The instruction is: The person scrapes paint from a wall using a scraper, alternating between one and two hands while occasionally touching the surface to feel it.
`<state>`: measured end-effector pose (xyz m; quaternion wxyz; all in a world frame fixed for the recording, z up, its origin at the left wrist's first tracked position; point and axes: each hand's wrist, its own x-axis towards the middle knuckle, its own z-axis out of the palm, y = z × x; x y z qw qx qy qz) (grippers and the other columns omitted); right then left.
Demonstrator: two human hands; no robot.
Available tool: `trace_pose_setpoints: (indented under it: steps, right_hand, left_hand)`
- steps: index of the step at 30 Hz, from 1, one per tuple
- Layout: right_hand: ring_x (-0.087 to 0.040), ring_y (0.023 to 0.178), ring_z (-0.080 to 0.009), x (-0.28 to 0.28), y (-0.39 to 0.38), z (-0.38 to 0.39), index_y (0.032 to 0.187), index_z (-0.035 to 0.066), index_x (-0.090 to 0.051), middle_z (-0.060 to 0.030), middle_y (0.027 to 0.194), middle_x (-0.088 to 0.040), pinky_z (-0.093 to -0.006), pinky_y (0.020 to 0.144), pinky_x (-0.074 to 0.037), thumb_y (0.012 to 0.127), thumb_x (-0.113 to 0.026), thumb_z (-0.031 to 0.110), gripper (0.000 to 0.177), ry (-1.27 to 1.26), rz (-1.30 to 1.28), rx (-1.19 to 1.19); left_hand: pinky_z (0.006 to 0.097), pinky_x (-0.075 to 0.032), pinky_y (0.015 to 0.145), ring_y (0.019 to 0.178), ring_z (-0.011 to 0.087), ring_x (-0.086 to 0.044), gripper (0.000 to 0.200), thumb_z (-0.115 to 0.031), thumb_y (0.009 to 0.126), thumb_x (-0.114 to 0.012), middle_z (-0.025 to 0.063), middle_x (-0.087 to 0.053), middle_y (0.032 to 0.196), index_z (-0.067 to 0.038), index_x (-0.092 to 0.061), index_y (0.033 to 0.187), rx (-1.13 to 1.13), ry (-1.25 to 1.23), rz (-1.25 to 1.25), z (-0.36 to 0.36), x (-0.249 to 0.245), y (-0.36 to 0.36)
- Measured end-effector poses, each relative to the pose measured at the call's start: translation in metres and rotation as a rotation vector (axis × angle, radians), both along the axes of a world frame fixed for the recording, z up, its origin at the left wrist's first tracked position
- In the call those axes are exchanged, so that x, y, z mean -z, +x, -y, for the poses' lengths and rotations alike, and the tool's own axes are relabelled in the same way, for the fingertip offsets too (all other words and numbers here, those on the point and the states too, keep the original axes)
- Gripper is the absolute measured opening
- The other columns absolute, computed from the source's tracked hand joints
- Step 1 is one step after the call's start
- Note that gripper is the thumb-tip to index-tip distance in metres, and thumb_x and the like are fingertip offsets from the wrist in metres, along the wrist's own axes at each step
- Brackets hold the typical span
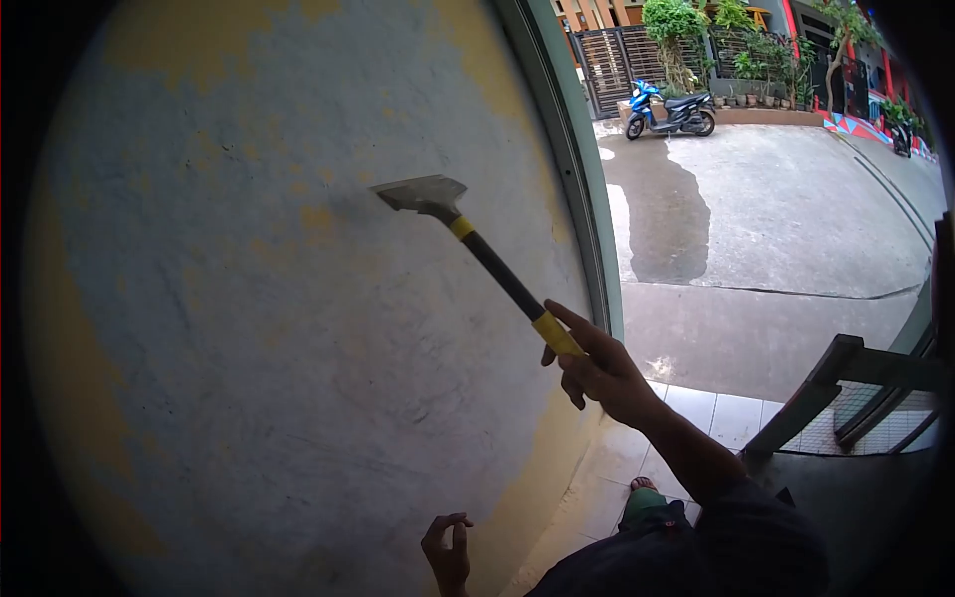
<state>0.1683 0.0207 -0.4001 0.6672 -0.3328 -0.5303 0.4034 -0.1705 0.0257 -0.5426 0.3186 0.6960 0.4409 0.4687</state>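
Observation:
A long-handled scraper (502, 267) slants up and left across the wall, with my right hand (602, 376) closed around the yellow end of its handle. Its flat metal blade is at the wall (368, 328), beside a small yellow paint patch (318, 217). The wall is mostly bare grey, with peeling yellow paint left at its edges. Low in the view, my left hand (448, 549) is raised near the wall, fingers loosely bent and apart from the thumb, holding nothing.
A grey-green door frame (587, 189) borders the wall on the right. Beyond it lie white floor tiles (726, 413) and a concrete yard where a blue motorbike (671, 111) is parked. A dark wooden piece of furniture (826, 388) stands at the right.

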Motion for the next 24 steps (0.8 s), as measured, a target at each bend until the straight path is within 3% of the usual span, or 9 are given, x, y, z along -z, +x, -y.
trace_pose_setpoints:
  steps: [2,6,9,15,17,20,21,22,24]
  right_hand:
    - [-0.044,0.057,-0.0052,0.005,0.013,-0.004,0.150,0.013,-0.022,-0.0058,0.100,-0.053,-0.0205,0.049,-0.041,0.098,-0.045,0.008,0.057,-0.015,-0.051,-0.005]
    - [-0.040,0.048,-0.0024,0.027,0.045,-0.019,0.148,0.013,-0.025,-0.0047,0.094,-0.052,-0.0184,0.040,-0.031,0.099,-0.045,0.014,0.053,-0.022,-0.254,-0.056]
    - [-0.035,0.042,-0.0023,0.032,0.072,-0.038,0.144,0.011,-0.035,-0.0035,0.082,-0.052,-0.0186,0.037,-0.029,0.101,-0.039,0.022,0.045,-0.107,-0.227,0.130]
    - [-0.036,0.045,-0.0017,0.051,0.140,-0.077,0.147,0.011,-0.029,-0.0024,0.083,-0.051,-0.0177,0.040,-0.032,0.100,-0.042,0.018,0.049,-0.083,-0.205,0.077]
    - [-0.042,0.053,-0.0043,0.062,0.160,-0.093,0.150,0.012,-0.020,-0.0041,0.090,-0.048,-0.0201,0.046,-0.039,0.099,-0.044,0.015,0.056,-0.102,-0.165,-0.018]
    - [-0.052,0.071,-0.0112,0.083,0.185,-0.111,0.151,0.014,-0.013,-0.0069,0.098,-0.047,-0.0267,0.060,-0.050,0.098,-0.043,0.012,0.061,-0.079,-0.226,-0.287]
    - [-0.055,0.082,-0.0153,0.081,0.195,-0.113,0.152,0.015,-0.009,-0.0087,0.099,-0.047,-0.0320,0.071,-0.054,0.098,-0.043,0.010,0.064,-0.188,-0.221,-0.356]
    - [-0.055,0.082,-0.0153,0.079,0.202,-0.115,0.152,0.015,-0.009,-0.0087,0.099,-0.047,-0.0320,0.071,-0.054,0.098,-0.043,0.010,0.064,-0.192,-0.216,-0.388]
    - [-0.057,0.086,-0.0194,0.081,0.212,-0.118,0.152,0.017,-0.002,-0.0108,0.101,-0.048,-0.0351,0.074,-0.056,0.097,-0.043,0.009,0.069,-0.283,-0.484,-0.596]
  left_hand:
    - [0.0420,-0.045,0.091,0.098,0.0264,-0.062,0.024,-0.019,0.085,-0.060,0.0133,-0.067,0.099,-0.004,-0.064,0.103,0.038,-0.117,-0.075,-0.005,0.000,-0.001]
    - [0.0390,-0.048,0.083,0.088,0.0276,-0.062,0.019,-0.019,0.090,-0.060,0.0118,-0.066,0.092,-0.002,-0.067,0.094,-0.028,0.128,-0.058,0.000,-0.030,0.042]
    - [0.0429,-0.047,0.086,0.092,0.0302,-0.060,0.021,-0.021,0.090,-0.061,0.0121,-0.065,0.092,-0.001,-0.067,0.092,-0.126,0.357,-0.120,-0.012,-0.029,0.066]
    - [0.0517,-0.042,0.092,0.109,0.0373,-0.052,0.033,-0.030,0.088,-0.063,0.0171,-0.058,0.112,-0.001,-0.062,0.105,-0.427,0.771,-0.272,-0.047,-0.020,0.128]
    - [0.0583,-0.037,0.097,0.120,0.0411,-0.045,0.044,-0.033,0.087,-0.064,0.0194,-0.051,0.124,-0.003,-0.056,0.118,-0.712,0.976,-0.385,-0.071,-0.020,0.161]
    - [0.0638,-0.029,0.103,0.130,0.0423,-0.036,0.056,-0.037,0.086,-0.064,0.0194,-0.047,0.132,-0.005,-0.049,0.129,-0.961,1.060,-0.413,-0.102,-0.028,0.205]
    - [0.0638,-0.029,0.103,0.130,0.0423,-0.036,0.056,-0.037,0.086,-0.064,0.0194,-0.047,0.132,-0.005,-0.049,0.129,-0.990,1.059,-0.435,-0.107,-0.030,0.212]
    - [0.0639,-0.022,0.105,0.134,0.0426,-0.030,0.062,-0.040,0.085,-0.064,0.0197,-0.038,0.140,-0.007,-0.045,0.134,-1.025,1.011,-0.544,-0.112,-0.031,0.218]
    - [0.0640,-0.016,0.108,0.137,0.0428,-0.024,0.068,-0.042,0.085,-0.065,0.0200,-0.030,0.148,-0.008,-0.040,0.139,-1.081,0.943,-0.653,-0.125,-0.029,0.232]
